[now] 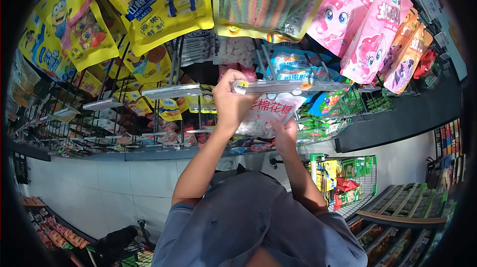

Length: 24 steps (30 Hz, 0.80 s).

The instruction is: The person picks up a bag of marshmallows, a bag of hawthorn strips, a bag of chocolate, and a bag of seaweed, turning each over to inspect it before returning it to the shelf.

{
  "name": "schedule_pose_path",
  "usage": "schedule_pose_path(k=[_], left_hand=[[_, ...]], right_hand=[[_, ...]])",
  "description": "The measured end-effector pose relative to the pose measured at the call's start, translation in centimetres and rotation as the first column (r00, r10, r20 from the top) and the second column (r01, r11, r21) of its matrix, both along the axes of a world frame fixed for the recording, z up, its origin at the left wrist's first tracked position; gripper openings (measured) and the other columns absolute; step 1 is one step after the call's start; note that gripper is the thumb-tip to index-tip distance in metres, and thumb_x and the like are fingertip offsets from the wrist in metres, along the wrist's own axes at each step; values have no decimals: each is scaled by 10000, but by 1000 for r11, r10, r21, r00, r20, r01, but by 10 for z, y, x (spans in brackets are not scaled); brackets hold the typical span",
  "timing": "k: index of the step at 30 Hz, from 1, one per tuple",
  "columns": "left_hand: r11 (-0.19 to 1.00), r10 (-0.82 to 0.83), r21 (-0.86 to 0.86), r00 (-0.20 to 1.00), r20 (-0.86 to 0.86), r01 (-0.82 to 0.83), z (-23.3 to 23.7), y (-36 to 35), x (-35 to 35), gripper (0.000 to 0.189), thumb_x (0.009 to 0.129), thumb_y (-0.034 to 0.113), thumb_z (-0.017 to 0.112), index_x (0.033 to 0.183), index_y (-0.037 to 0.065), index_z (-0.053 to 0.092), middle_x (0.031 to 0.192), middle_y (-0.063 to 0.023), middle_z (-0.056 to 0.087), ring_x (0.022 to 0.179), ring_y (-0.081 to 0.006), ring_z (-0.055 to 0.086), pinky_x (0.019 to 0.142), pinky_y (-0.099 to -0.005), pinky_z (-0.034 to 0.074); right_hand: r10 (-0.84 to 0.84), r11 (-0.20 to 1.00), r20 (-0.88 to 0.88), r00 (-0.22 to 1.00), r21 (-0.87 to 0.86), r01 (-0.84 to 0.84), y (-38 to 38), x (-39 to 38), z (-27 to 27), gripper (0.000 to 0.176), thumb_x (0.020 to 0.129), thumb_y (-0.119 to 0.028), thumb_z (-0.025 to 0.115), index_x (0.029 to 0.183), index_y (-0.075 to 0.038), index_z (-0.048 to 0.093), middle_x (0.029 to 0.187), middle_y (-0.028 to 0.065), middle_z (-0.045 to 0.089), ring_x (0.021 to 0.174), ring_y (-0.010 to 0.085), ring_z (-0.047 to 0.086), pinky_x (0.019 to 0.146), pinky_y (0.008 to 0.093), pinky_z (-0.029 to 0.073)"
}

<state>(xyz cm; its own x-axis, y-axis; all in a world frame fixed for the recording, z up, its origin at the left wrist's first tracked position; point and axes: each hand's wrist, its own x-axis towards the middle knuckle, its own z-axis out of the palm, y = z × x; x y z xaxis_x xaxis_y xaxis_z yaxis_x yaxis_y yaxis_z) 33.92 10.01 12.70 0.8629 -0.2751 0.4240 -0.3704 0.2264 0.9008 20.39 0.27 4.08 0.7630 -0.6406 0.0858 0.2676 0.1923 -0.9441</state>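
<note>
Low on the hanging rack, a pink and white marshmallow bag [263, 118] sits between my two hands. My left hand [232, 99] is raised at the clear price-label strip [283, 87], its fingers bent around the strip's left end beside a small round yellow-and-white sticker. The fingers of my right hand [285, 135] are closed on the lower right edge of the bag. Part of the bag's top is hidden behind the strip. Blue candy bags [298, 68] hang just above and behind the strip.
Large yellow bags [164, 8], a rainbow candy-strip bag [271, 3] and pink pony bags [372, 38] hang above. A shopping cart [370, 187] holding packages stands at my lower right. Low shelves [407, 217] are behind it. Someone's dark clothing [114, 244] shows at lower left.
</note>
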Motion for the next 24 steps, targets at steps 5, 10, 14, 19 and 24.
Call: schedule_pose_path(k=[5, 10, 14, 19, 24], left_hand=[[995, -70, -77, 993, -100, 62, 5, 4, 1, 291, 652, -86, 724, 794, 68, 523, 767, 41, 531, 687, -35, 488, 627, -204, 419], [992, -80, -104, 994, -74, 72, 2, 3, 5, 274, 663, -76, 710, 798, 67, 519, 752, 45, 514, 669, -34, 478, 605, -204, 406], [991, -110, -90, 989, -102, 101, 4, 2, 7, 260, 706, -63, 723, 795, 71, 518, 734, 49, 516, 650, -25, 477, 581, -189, 397], [986, -157, -85, 978, -137, 146, 0, 0, 14, 250, 754, -11, 763, 780, 75, 530, 712, 45, 543, 611, -25, 492, 540, -188, 393], [985, -159, -116, 948, -276, 131, 2, -5, 18, 230, 726, 136, 848, 763, 12, 658, 717, 1, 634, 646, -45, 534, 586, -196, 422]], right_hand=[[-21, 989, -18, 1000, -149, 18, -2, 0, 12, 183, 895, -87, 643, 1045, -9, 573, 939, 36, 647, 820, 91, 600, 728, 261, 490], [-6, 981, -63, 998, -194, -7, -5, -3, 13, 180, 895, -72, 632, 1054, -12, 572, 935, 37, 645, 807, 89, 593, 718, 256, 480], [5, 979, -69, 998, -203, -19, -6, -3, 18, 184, 903, -55, 609, 1078, -12, 569, 956, 47, 648, 789, 89, 588, 700, 260, 476], [-25, 954, -129, 991, -299, -15, -12, 2, 28, 128, 900, -96, 615, 995, -24, 569, 882, 28, 636, 746, 73, 564, 658, 242, 454], [39, 942, -326, 945, -303, -144, -39, 17, 22, 228, 893, -191, 662, 981, -14, 548, 836, 18, 619, 754, 77, 572, 656, 254, 471]])
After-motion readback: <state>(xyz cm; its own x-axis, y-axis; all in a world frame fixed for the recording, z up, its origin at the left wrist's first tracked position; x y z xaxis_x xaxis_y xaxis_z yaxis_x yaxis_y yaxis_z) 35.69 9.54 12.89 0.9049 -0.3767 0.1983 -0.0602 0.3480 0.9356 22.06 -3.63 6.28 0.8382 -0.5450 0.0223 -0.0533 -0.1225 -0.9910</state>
